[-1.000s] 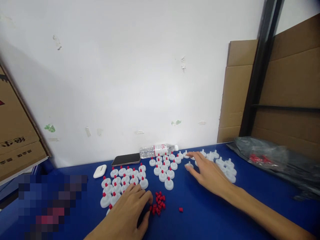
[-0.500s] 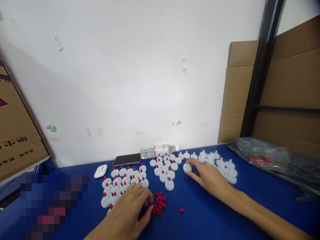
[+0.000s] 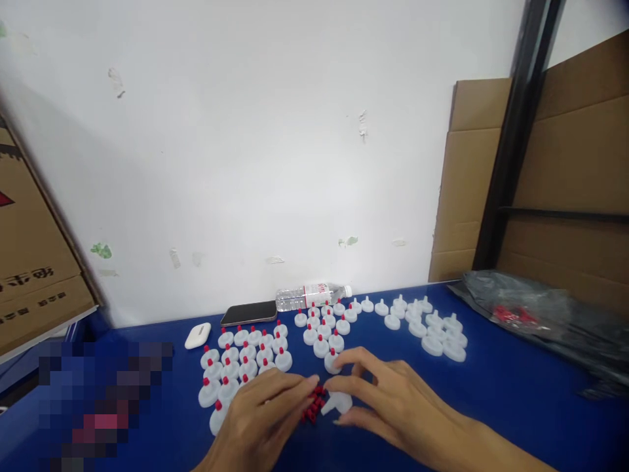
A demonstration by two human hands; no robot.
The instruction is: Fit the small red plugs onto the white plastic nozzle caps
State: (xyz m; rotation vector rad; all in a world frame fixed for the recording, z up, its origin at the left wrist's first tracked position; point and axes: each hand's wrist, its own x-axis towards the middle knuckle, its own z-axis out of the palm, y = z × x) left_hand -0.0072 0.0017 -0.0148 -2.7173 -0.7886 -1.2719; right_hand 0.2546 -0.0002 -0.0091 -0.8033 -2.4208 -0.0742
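Both hands meet low in the middle of a blue table [image 3: 491, 406]. My right hand [image 3: 393, 410] pinches a white plastic cap [image 3: 338, 402] between thumb and fingers. My left hand [image 3: 263, 419] is closed, its fingertips against a small heap of red plugs [image 3: 314, 401]; whether it holds one is hidden. To the left, behind my left hand, stand several white caps with red plugs [image 3: 246, 357]. A second plugged group [image 3: 324, 326] stands behind the hands. Plain white caps [image 3: 435, 331] lie at the right.
A water bottle [image 3: 312, 296] lies along the wall beside a dark phone [image 3: 248, 313] and a small white case [image 3: 197, 335]. A dark plastic bag with red plugs [image 3: 535, 314] sits at the right. Cardboard [image 3: 565, 164] leans behind it; a carton [image 3: 34, 262] stands at the left.
My right hand took a white cap from the plain group and drew it back to the red plugs. My left hand edged right until the two hands' fingertips met.
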